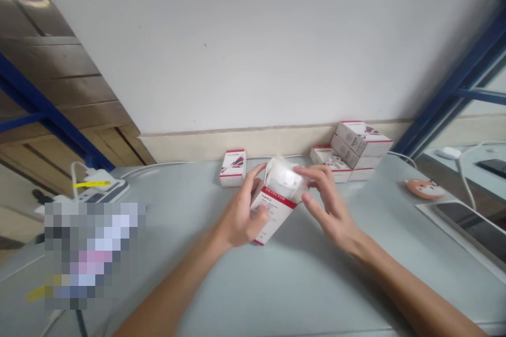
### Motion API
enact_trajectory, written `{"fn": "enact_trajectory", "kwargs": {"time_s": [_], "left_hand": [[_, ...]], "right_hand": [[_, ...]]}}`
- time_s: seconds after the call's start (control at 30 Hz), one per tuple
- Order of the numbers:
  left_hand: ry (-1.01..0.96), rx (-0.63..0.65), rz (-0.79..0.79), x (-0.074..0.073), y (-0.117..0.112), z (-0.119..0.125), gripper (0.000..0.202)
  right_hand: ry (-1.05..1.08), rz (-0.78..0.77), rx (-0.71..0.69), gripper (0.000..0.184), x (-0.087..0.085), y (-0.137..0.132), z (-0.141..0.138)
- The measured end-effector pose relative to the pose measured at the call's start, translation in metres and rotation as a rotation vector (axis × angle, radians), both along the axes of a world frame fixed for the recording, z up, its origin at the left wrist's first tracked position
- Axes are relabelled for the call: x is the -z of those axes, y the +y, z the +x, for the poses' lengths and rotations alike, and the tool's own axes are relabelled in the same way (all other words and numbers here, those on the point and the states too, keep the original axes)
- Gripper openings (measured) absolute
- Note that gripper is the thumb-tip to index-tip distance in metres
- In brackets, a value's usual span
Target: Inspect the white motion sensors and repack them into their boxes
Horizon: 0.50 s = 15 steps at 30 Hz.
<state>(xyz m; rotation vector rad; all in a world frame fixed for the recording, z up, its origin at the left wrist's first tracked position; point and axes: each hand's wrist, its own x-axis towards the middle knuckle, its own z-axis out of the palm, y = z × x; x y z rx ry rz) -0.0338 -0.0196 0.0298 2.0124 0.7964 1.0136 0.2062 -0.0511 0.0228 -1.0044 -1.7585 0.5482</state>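
Head view: the left hand (239,210) curls firmly around a white-and-red DETECTOR carton (272,216), bearing its weight and tilting its open end up and to the right. The right hand (328,202), half-curled, rests its fingertips (312,172) on a white object in clear plastic wrap (284,175), which stands out of that open end; the thumb lies just below. This light contact appears to steady the object. Beyond the hands, on a pale grey table (316,295), a matching carton (232,167) stands alone, while stacked cartons (356,147) sit against the wall, clear of the hands. To the right lie an orange fox-faced pad (425,188) and a tablet (470,226); to the left, a white power strip (100,187).
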Motion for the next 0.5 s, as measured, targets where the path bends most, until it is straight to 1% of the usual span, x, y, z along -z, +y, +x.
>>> {"fn": "enact_trajectory", "kwargs": {"time_s": [0.1,0.27,0.33,0.4,0.43,0.5], "left_hand": [[0.002,-0.018,0.008,0.002,0.001,0.000,0.073],[0.039,-0.028,0.088,0.003,-0.001,-0.001,0.077],[0.046,-0.007,0.176,0.005,-0.002,0.001,0.081],[0.017,0.013,0.306,0.010,-0.002,0.003,0.087],[-0.004,0.007,0.370,0.013,-0.001,0.005,0.090],[-0.035,-0.054,0.466,0.021,0.000,0.009,0.092]], "right_hand": [[-0.006,0.015,-0.042,0.028,-0.001,0.001,0.001],[-0.118,0.126,-0.060,0.024,-0.003,0.002,0.001],[-0.172,0.183,-0.088,0.023,-0.003,-0.001,0.000],[-0.195,0.229,-0.111,0.022,-0.003,-0.003,-0.002],[-0.192,0.245,-0.112,0.023,-0.004,-0.003,-0.003],[-0.171,0.261,-0.074,0.029,-0.003,0.000,0.000]]}}
